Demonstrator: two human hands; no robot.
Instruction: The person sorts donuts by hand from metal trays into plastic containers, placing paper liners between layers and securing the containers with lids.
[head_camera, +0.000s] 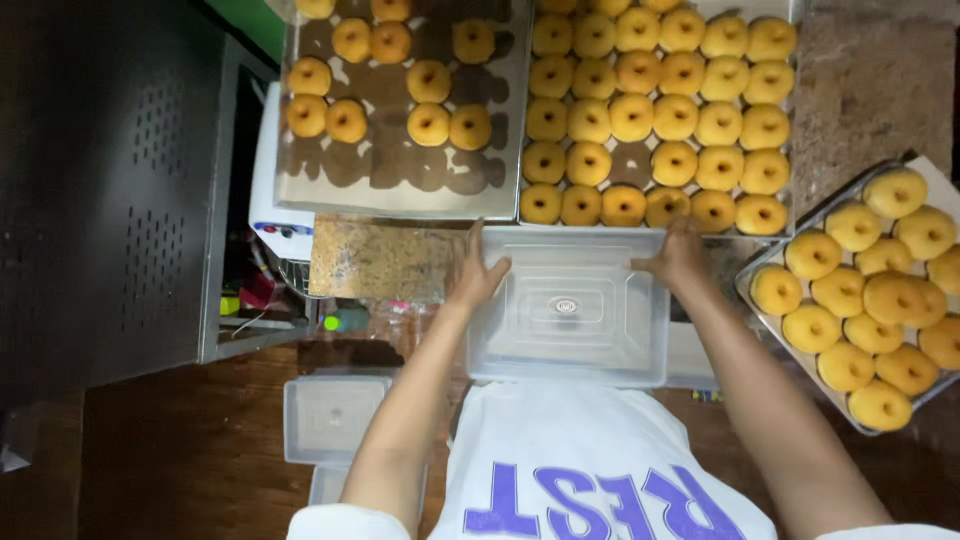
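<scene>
A clear, empty plastic container (567, 308) sits in front of me, below two baking trays. My left hand (478, 274) grips its far left corner and my right hand (677, 255) grips its far right corner. Just beyond it, the middle tray (658, 228) is packed with several golden doughnuts (631, 117). The left tray (400, 190) holds fewer doughnuts (429, 82), with dark grease rings on its paper where others lay.
A third tray (760, 262) full of doughnuts stands at the right, tilted toward me. Two more clear containers (333, 417) lie low at the left on the dark wood floor. A grey metal cabinet (140, 190) fills the left side, with small clutter beside it.
</scene>
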